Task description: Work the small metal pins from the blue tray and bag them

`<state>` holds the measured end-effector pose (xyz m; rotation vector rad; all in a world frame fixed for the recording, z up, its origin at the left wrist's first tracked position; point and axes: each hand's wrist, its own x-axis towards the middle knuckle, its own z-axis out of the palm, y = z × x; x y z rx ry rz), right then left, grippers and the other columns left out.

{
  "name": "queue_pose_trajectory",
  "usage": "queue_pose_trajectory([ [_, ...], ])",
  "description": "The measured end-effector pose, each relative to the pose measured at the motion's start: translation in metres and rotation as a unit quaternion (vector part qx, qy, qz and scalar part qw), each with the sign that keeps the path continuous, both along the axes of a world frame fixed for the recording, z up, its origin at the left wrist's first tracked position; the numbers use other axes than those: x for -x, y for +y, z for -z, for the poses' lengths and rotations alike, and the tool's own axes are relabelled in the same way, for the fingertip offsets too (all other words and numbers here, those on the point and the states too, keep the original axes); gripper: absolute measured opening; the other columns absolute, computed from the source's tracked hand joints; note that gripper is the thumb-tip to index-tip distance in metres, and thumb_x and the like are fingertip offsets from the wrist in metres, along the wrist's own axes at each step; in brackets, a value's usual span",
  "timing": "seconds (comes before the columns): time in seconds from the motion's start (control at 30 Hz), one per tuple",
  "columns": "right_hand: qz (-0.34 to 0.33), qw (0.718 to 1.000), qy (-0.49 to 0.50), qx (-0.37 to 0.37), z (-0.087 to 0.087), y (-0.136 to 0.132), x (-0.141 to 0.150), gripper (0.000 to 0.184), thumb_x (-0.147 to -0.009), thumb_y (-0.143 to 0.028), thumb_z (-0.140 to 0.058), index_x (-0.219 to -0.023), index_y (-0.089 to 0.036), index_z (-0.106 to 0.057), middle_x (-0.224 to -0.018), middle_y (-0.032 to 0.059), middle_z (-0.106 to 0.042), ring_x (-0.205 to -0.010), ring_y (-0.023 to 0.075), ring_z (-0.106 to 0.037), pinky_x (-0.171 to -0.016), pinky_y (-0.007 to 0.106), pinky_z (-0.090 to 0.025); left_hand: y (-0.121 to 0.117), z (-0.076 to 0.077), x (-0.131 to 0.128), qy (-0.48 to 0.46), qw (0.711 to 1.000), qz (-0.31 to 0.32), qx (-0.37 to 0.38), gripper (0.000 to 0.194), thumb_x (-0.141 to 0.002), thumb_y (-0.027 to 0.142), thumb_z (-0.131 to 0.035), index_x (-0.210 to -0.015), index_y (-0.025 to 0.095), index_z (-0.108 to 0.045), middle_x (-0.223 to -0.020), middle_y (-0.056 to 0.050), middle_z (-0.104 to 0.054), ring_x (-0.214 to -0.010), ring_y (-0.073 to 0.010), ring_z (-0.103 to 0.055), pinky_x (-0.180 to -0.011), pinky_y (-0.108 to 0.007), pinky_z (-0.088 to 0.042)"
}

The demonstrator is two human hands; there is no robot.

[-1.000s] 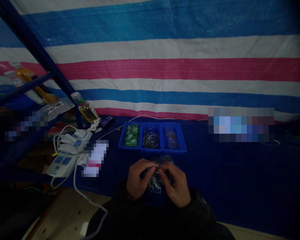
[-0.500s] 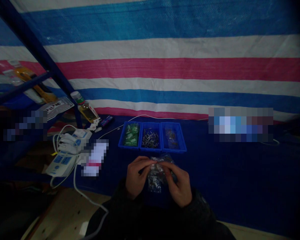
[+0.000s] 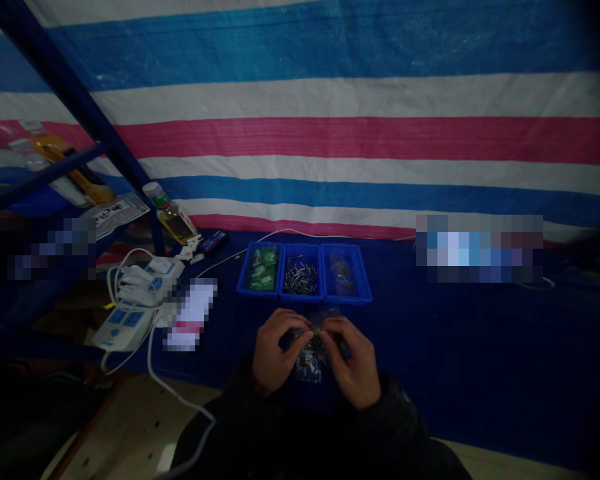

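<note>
My left hand and my right hand meet close in front of me, both pinching a clear plastic bag. The bag hangs between them, its lower part below my fingertips and some film showing above them. What lies inside the bag is too dark to make out. Just beyond my hands stand three joined blue bins. The left bin has green pieces in it, the middle bin holds several thin metal pins or screws, and the right bin contains small clear packets.
Power strips with white plugs and cables lie at the left, beside a blurred-out phone-like object. A bottle leans near the blue frame post. A striped sheet hangs behind the blue table. A pixelated object sits at the back right.
My fingertips have shifted on the bag: the fingers have drawn slightly apart and the thumbs now come up to the pinch. The bins have stayed in place.
</note>
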<state>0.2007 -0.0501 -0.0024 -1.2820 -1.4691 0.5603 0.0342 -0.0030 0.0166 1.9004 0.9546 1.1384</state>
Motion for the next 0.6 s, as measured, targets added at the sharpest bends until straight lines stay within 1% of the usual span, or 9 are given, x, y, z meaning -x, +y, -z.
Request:
queue_pose_trajectory([
  [0.07,0.019,0.999,0.021,0.016,0.005,-0.001,0.001,0.005,-0.097,-0.024,-0.059,-0.101,-0.022,-0.062,-0.091,0.0032,-0.069,-0.076,0.0166,-0.067,-0.069,0.029,-0.052,-0.001,0.001,0.000,0.001,1.000,-0.016,0.012,0.005,-0.089,0.020,-0.071,-0.085,0.017,-0.069,-0.088,-0.007,-0.071,-0.087,-0.0195,-0.064,-0.075,-0.031,-0.052],
  [0.17,0.058,0.997,0.049,0.014,0.010,-0.002,0.003,0.015,-0.094,-0.025,-0.064,-0.107,-0.023,-0.058,-0.092,0.0028,-0.070,-0.074,0.0167,-0.068,-0.064,0.027,-0.052,0.000,0.002,0.000,0.006,1.000,-0.026,0.002,0.007,-0.087,0.021,-0.072,-0.083,0.018,-0.068,-0.088,-0.007,-0.071,-0.091,-0.0209,-0.064,-0.077,-0.031,-0.051],
  [0.23,0.046,0.998,0.039,0.003,0.009,-0.002,0.003,0.010,-0.094,-0.024,-0.063,-0.103,-0.023,-0.060,-0.090,0.0023,-0.071,-0.074,0.0167,-0.068,-0.065,0.027,-0.052,0.000,0.003,0.000,0.008,1.000,-0.029,-0.001,0.007,-0.087,0.021,-0.072,-0.083,0.018,-0.068,-0.091,-0.007,-0.072,-0.097,-0.0219,-0.064,-0.080,-0.031,-0.051],
  [0.27,0.032,0.999,0.028,0.000,0.008,-0.002,0.002,0.006,-0.095,-0.023,-0.062,-0.101,-0.023,-0.063,-0.089,0.0021,-0.071,-0.074,0.0166,-0.068,-0.067,0.028,-0.053,0.000,0.004,0.000,0.009,0.999,-0.032,0.004,0.007,-0.087,0.022,-0.072,-0.083,0.018,-0.068,-0.091,-0.007,-0.072,-0.095,-0.0214,-0.064,-0.079,-0.031,-0.051],
  [0.33,0.008,1.000,0.008,-0.005,0.004,-0.002,0.001,0.008,-0.096,-0.021,-0.059,-0.097,-0.024,-0.066,-0.089,0.0019,-0.072,-0.076,0.0168,-0.068,-0.071,0.029,-0.053,-0.001,0.005,0.000,0.015,0.999,-0.041,0.028,0.007,-0.088,0.022,-0.071,-0.085,0.018,-0.067,-0.087,-0.005,-0.072,-0.086,-0.0187,-0.067,-0.076,-0.029,-0.051],
  [0.43,0.007,1.000,0.004,-0.008,-0.002,-0.004,0.000,0.012,-0.096,-0.021,-0.058,-0.100,-0.024,-0.070,-0.091,0.0024,-0.074,-0.077,0.0172,-0.068,-0.073,0.029,-0.053,-0.003,0.004,-0.001,0.016,0.996,-0.051,0.066,0.009,-0.089,0.023,-0.070,-0.089,0.018,-0.063,-0.075,0.000,-0.070,-0.070,-0.0143,-0.067,-0.073,-0.026,-0.050],
  [0.53,-0.007,1.000,0.000,-0.010,-0.004,-0.007,-0.003,0.015,-0.095,-0.022,-0.060,-0.105,-0.023,-0.070,-0.091,0.0030,-0.074,-0.074,0.0176,-0.069,-0.071,0.030,-0.053,-0.004,0.002,-0.001,0.003,0.995,-0.056,0.088,0.012,-0.090,0.026,-0.069,-0.089,0.018,-0.059,-0.068,0.003,-0.068,-0.063,-0.0130,-0.067,-0.070,-0.024,-0.049],
  [0.6,-0.014,1.000,0.000,-0.023,-0.004,-0.009,-0.007,0.016,-0.094,-0.024,-0.059,-0.105,-0.022,-0.071,-0.091,0.0041,-0.075,-0.073,0.0182,-0.069,-0.070,0.031,-0.053,-0.005,0.000,-0.001,-0.004,0.994,-0.054,0.099,0.013,-0.091,0.027,-0.067,-0.088,0.019,-0.058,-0.064,0.004,-0.066,-0.059,-0.0126,-0.066,-0.068,-0.024,-0.049],
])
